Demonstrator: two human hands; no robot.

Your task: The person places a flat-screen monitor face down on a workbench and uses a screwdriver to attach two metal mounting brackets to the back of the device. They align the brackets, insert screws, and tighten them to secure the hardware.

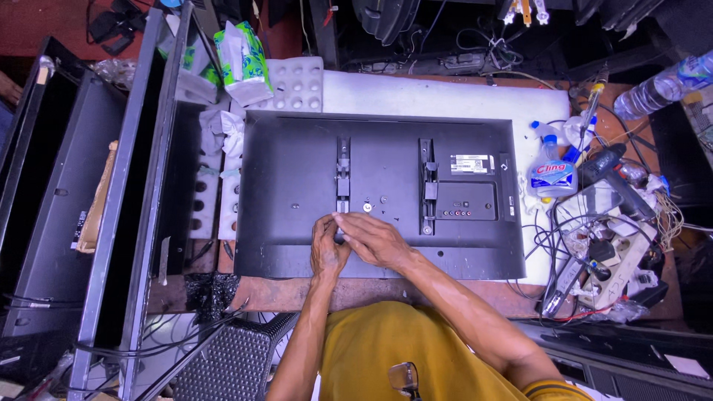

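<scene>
A flat-screen television (pixel 379 197) lies face down at the centre of the frame on a white foam sheet (pixel 416 95), a placement that likely cushions the screen while leaving its black back panel up and within reach. A person in a yellow shirt (pixel 401 353) leans over it from the bottom edge, both hands meeting at the lower end of the left mounting bracket (pixel 342 178). The left hand (pixel 327 249) is curled with fingertips pressed at the bracket's foot; the right hand (pixel 375 239) lies across it, fingers extended and closed over the same spot; whether either grips a small part cannot be told. A spray bottle (pixel 552 172) and a power drill (pixel 613 178) sit at the right.
</scene>
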